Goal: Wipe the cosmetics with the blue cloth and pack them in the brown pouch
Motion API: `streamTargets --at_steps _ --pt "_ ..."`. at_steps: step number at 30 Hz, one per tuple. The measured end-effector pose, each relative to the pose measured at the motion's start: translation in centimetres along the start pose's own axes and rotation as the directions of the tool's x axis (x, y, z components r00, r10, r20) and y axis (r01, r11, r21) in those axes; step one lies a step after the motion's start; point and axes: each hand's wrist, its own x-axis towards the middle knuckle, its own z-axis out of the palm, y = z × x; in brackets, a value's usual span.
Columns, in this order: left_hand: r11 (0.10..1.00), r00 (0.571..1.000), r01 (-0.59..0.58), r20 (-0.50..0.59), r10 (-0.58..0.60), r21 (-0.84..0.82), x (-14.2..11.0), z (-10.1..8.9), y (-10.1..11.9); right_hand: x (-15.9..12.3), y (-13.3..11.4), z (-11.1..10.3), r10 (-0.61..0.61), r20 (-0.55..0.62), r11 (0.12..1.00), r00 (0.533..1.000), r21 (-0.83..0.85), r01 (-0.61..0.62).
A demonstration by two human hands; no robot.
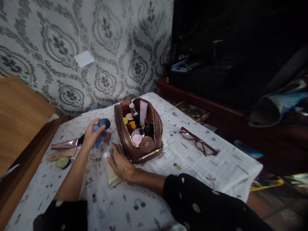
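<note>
My left hand [92, 134] is closed around a blue bottle [98, 137] with a dark blue rounded cap [104, 124], just left of a brown cosmetic bag [122, 138]. My right hand [121, 163] is beside the bag's near left side, fingers stretched out. Its thumb touches a cream-coloured tube [112, 176] with a white cap. Unzipped at the top, the bag holds a pinkish tube [143, 113], a silver-capped bottle [133, 110], a pink-lidded jar [137, 140] and several other small containers. A blurred pinkish shape shows behind the blue bottle.
At the left on the patterned cloth [144, 195] lie a metallic pink tube [64, 144], a beige tube [61, 154] and a round green item [63, 162]. Dark red glasses [198, 141] rest right of the bag. A wooden panel [21, 112] borders the left side.
</note>
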Motion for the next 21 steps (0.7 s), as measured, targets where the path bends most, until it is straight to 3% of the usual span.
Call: streamTargets --at_steps 2,5,7,10,16,19,21 --pt "0.975 0.987 0.158 0.051 -0.152 -0.156 -3.0 -1.4 0.5 0.0 -0.2 -0.1 0.029 -0.012 0.999 0.999 0.035 -0.029" --pt "0.91 0.944 0.311 0.199 -0.263 -0.273 -7.4 -3.1 1.2 0.0 -0.6 -0.3 0.064 -0.042 0.993 0.997 0.098 -0.06" --pt "0.905 0.928 0.329 0.269 -0.257 -0.269 -9.4 -3.8 1.5 0.1 -0.9 -0.5 0.042 -0.054 0.989 0.998 0.142 -0.034" --pt "0.94 0.937 0.246 0.307 -0.167 -0.237 -10.5 -4.0 1.6 0.3 -1.1 -0.7 -0.011 -0.053 0.982 0.999 0.187 0.021" --pt "0.998 0.971 0.016 0.24 0.001 -0.066 -10.6 -3.7 1.7 0.6 -1.1 -0.6 0.011 -0.079 0.979 0.997 0.201 0.005" --pt "0.99 0.999 -0.024 0.049 0.017 0.138 -11.4 -4.1 2.0 0.7 -1.1 -0.5 0.06 -0.082 0.976 0.995 0.212 -0.042" --pt "0.971 0.991 -0.059 -0.106 0.085 0.232 -12.2 -4.2 2.6 0.7 -1.2 -0.4 0.101 -0.079 0.975 0.992 0.205 -0.083"
